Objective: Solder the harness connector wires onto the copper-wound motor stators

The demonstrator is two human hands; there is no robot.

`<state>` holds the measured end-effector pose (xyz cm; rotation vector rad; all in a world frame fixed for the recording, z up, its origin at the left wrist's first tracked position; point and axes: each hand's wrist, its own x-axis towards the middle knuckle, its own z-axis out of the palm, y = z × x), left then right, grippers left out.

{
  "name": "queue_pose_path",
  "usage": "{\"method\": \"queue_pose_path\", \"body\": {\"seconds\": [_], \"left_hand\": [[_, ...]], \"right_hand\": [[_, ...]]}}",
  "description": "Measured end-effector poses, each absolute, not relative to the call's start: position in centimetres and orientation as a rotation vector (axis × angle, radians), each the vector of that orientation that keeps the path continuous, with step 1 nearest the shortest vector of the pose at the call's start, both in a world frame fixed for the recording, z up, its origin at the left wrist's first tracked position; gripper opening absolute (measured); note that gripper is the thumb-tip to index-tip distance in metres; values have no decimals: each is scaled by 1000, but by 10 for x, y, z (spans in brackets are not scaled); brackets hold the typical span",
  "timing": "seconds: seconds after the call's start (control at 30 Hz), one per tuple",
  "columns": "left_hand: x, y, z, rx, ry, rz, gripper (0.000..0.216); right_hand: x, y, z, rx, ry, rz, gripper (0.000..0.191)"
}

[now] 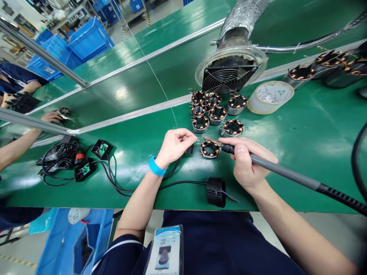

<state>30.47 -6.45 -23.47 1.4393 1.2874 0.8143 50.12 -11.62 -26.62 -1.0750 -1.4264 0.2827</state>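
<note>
My right hand (252, 162) grips a soldering iron (275, 166) by its dark front grip, its tip pointing left. Just beyond the tip, my left hand (179, 145), with a blue wristband, pinches a thin strand of solder wire (162, 88) that runs down from above. Short thin wire ends show at its fingertips; which belong to what is too small to tell. Below the iron's tip sits a motor stator (210, 149) with copper windings. A black part (188, 148) on a cable is partly hidden behind my left hand. Nearer me, a black round housing (215, 191) lies on its side with thin wires sticking out.
Several stators (217, 114) stand behind my hands, before a fume extractor fan (226, 79). A white tub (270, 97) stands right of them. Cables (60, 156) and black boxes with green circuit boards (102, 148) lie left. Another person's hand (52, 116) shows at far left.
</note>
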Motion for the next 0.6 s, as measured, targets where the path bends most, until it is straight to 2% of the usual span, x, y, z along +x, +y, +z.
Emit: {"method": "queue_pose_path", "body": {"seconds": [0.43, 0.6], "left_hand": [[305, -65, -236, 1448, 1295, 817, 21], [305, -64, -235, 1448, 1286, 817, 21]], "right_hand": [[500, -117, -266, -1081, -1420, 300, 30], [500, -116, -273, -1140, -1414, 367, 24]]}}
